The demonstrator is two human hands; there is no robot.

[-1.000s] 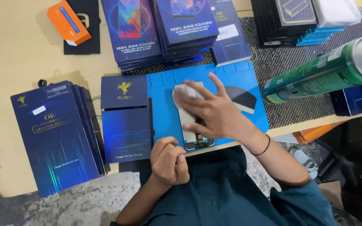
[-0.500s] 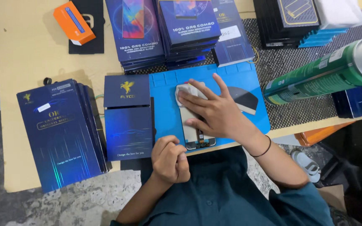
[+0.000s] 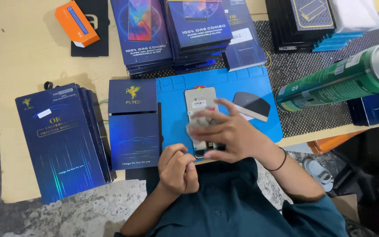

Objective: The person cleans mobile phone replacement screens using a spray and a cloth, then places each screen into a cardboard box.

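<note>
**Wiping a phone screen on the blue mat**

Covering much of the desk [image 3: 31,52] are stacks of dark blue boxes [image 3: 62,136]; a green spray can [image 3: 338,81] lies at the right. On the blue mat [image 3: 172,101] lies a phone screen [image 3: 200,103], flat, near the desk edge. The right hand [image 3: 229,134] rests on it, fingers [image 3: 209,116] spread over a small grey cloth [image 3: 196,125]. The left hand [image 3: 178,169] is curled shut at the screen's lower corner. The step looks like cleaning; a next stroke needs the screen held steady.
</note>
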